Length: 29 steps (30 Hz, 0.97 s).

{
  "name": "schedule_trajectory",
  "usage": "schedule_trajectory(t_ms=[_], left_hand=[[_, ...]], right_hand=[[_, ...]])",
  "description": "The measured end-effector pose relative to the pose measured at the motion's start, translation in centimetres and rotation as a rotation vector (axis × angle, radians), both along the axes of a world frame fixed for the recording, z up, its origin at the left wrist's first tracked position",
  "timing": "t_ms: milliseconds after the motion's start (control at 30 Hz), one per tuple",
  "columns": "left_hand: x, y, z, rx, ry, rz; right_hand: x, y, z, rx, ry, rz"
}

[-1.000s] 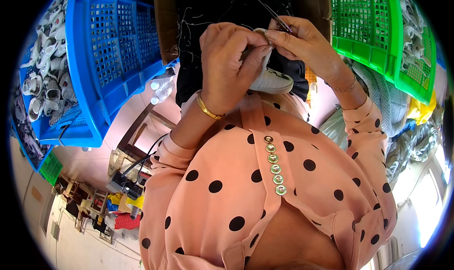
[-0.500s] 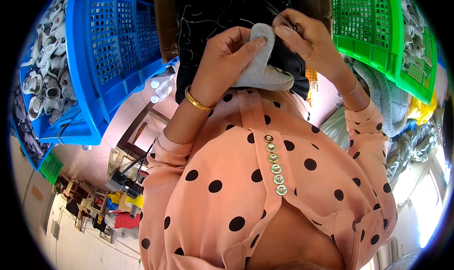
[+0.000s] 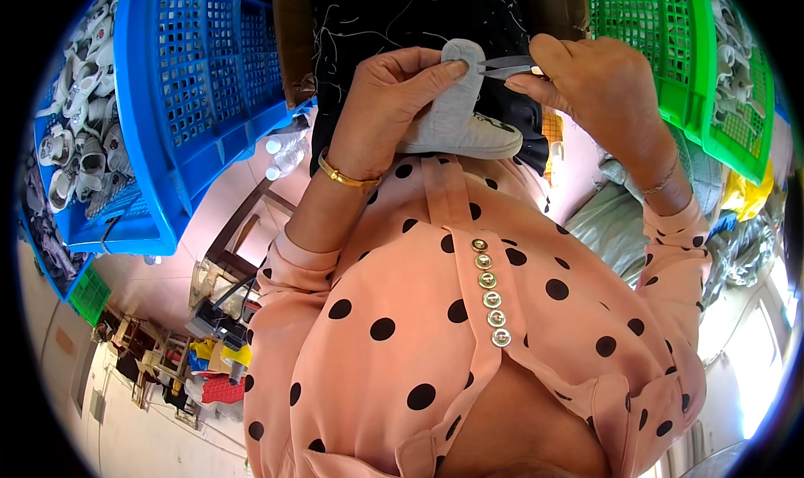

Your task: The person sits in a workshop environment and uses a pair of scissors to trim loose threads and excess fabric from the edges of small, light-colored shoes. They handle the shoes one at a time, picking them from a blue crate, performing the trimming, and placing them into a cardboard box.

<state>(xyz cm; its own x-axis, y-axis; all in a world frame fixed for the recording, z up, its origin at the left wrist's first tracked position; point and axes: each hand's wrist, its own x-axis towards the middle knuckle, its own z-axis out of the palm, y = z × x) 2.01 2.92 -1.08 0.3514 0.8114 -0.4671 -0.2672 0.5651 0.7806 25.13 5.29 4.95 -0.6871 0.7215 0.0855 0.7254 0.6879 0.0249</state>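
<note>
My left hand [image 3: 381, 105] pinches the raised flap of a small light grey fabric shoe [image 3: 459, 131], thumb on the front of the flap. The shoe's pale sole faces me, and dark markings show at its right end. My right hand [image 3: 599, 80] is closed round a pair of small metal thread snips [image 3: 502, 66]. Their blades point left, slightly apart, with the tips at the flap's right edge. Below the shoe lies black cloth [image 3: 360, 38] over my lap, with loose white threads scattered on it.
A tall blue plastic crate [image 3: 146, 118] stands at the left, with several small shoes [image 3: 88, 164] beyond its wall. To the right is a green crate [image 3: 670, 89]. Brown cardboard [image 3: 293, 55] borders the black cloth. Clear plastic bottles [image 3: 287, 158] stand beside the blue crate.
My right hand has turned and moved right, bringing the snips' blades level against the flap's edge. My left hand and the shoe have shifted slightly left.
</note>
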Motion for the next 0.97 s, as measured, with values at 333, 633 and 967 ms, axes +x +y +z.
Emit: schedule_trajectory(t_ms=[333, 633, 967], left_hand=[[-0.16, -0.08, 0.16, -0.035, -0.014, -0.012], [-0.10, -0.36, -0.30, -0.020, 0.036, 0.028], [-0.24, -0.23, 0.09, 0.008, 0.072, 0.004]], right_hand=[[-0.27, 0.68, 0.20, 0.097, -0.053, 0.112], [-0.27, 0.37, 0.29, -0.099, 0.028, -0.015], [-0.28, 0.23, 0.51, -0.067, -0.074, 0.025]])
